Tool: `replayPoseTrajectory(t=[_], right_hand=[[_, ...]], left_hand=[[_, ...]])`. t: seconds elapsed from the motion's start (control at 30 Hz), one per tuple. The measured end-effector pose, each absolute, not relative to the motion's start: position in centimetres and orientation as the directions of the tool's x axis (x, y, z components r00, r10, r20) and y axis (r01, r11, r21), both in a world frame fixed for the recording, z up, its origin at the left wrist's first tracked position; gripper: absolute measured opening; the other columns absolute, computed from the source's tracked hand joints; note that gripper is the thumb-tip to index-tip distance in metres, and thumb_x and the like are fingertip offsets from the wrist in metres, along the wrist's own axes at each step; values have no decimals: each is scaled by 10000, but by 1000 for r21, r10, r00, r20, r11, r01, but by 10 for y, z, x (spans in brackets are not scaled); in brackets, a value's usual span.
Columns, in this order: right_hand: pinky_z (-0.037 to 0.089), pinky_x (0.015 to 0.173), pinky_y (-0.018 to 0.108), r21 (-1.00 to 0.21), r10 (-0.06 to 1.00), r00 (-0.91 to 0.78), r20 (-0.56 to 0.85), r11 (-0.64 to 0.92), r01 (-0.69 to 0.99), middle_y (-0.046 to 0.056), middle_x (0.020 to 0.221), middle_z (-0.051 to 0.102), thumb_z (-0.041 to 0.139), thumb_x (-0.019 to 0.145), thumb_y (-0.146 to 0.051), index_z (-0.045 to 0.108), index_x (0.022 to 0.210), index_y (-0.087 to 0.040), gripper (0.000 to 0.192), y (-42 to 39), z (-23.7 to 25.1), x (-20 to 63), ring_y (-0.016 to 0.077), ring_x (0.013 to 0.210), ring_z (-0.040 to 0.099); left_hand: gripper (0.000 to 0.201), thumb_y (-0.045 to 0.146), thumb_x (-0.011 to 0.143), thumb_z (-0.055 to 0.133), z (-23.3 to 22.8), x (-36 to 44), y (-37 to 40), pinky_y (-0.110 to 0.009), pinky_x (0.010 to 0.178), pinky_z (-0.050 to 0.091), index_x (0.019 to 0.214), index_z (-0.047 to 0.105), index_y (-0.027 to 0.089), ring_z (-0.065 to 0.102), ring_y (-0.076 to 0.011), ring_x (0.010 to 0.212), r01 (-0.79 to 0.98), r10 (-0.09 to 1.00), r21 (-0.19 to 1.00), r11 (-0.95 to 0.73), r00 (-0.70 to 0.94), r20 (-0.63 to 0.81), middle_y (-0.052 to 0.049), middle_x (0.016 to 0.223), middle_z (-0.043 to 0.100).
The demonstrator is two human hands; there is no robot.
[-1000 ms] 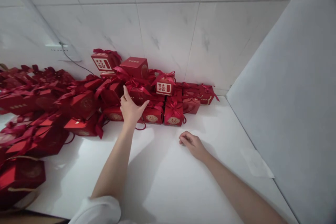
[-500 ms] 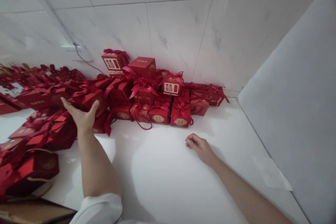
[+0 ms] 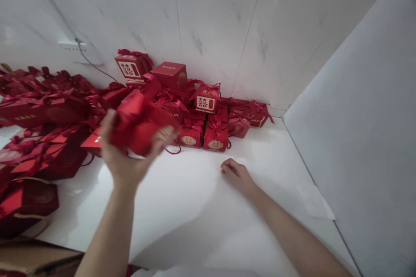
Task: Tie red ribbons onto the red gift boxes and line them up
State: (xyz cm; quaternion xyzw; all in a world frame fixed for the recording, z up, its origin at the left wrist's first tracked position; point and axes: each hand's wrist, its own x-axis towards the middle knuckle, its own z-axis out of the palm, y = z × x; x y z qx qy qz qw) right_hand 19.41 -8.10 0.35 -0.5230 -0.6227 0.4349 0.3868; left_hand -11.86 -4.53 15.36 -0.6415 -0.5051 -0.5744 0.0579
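Note:
My left hand (image 3: 128, 162) grips a red gift box (image 3: 139, 123) with a ribbon on top, blurred by motion and raised in front of the row of boxes. Thumb and fingers sit on opposite sides of it. My right hand (image 3: 238, 175) hovers over or rests on the white table (image 3: 195, 207), its fingers curled together; whether anything is inside them is hidden. Just beyond it stands a red box with a gold round emblem (image 3: 216, 136) and a ribbon bow. A smaller box with a white double-happiness label (image 3: 206, 101) sits on top of the row.
Several more red boxes (image 3: 66, 160) with ribbons and cord handles pile up at the left. A tiled wall (image 3: 214, 30) runs behind, with a cable (image 3: 97, 67) on it. A grey panel (image 3: 364, 108) bounds the right. A cardboard box (image 3: 48, 255) is at the lower left.
My left hand has taken hold of a red gift box from the left pile and moved it right and up. The right hand keeps its curled pose. The view has shifted slightly.

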Motion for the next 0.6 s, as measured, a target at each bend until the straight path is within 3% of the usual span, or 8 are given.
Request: replayPoseTrajectory(t=[0.03,0.1,0.2,0.3,0.37,0.47,0.53,0.6], right_hand=[[444,715,287,-947,988,-155,26,74,312,25,818,671,488,947,-439,585,925,-207,252,-82,4,195,176,752,606],[441,707,282,-949,986,-164,35,84,302,22,826,670,485,949,-438,593,919,-210,255,-83,4,195,173,755,601],[447,729,290,-952,984,-162,72,116,282,19,814,668,503,943,-437,604,906,-211,251,-83,0,196,176,764,603],[466,764,313,-957,986,-134,103,135,257,24,791,667,523,933,-437,596,910,-207,243,-81,-1,195,183,761,617],[476,797,326,-959,986,-99,135,155,237,36,821,660,516,938,-441,586,913,-205,248,-81,8,194,186,792,624],[482,821,333,-954,975,-60,212,220,204,48,882,644,517,943,-445,594,916,-214,245,-96,39,194,180,823,616],[495,788,342,-933,938,-214,274,313,177,50,866,650,548,931,-447,635,907,-232,233,-119,65,194,183,794,609],[509,717,351,-899,845,-458,277,396,186,38,775,653,571,892,-529,684,883,-284,270,-146,86,195,197,738,606]], left_hand=[[1082,439,545,891,140,-105,-59,-497,1145,356,1449,364,164,457,-337,1318,717,593,466,-518,-92,800,-138,1374,490],[1009,411,593,856,110,-82,-88,-475,1072,443,1457,370,221,525,-320,1242,713,690,469,-521,29,723,-124,1325,518],[920,449,712,759,71,-61,-121,-459,895,546,1492,300,279,583,-318,1144,765,867,572,-296,-36,496,-143,1295,489],[900,549,735,702,56,-60,-140,-474,738,554,1495,302,278,611,-355,1040,840,940,528,-125,-70,333,-158,1235,507],[719,572,780,633,64,-67,-148,-461,696,534,1399,463,246,617,-330,928,850,938,511,-129,-63,341,-144,1121,541],[334,467,892,487,99,-86,-158,-400,602,489,1091,664,266,561,-231,706,738,910,651,-177,-129,395,-77,895,552],[204,383,873,513,128,-102,-169,-387,536,453,947,699,344,507,-211,589,630,938,742,-229,-61,341,-33,719,537],[231,369,776,570,151,-116,-184,-420,495,452,924,723,458,550,-256,604,574,938,742,-345,212,273,-40,688,587]])
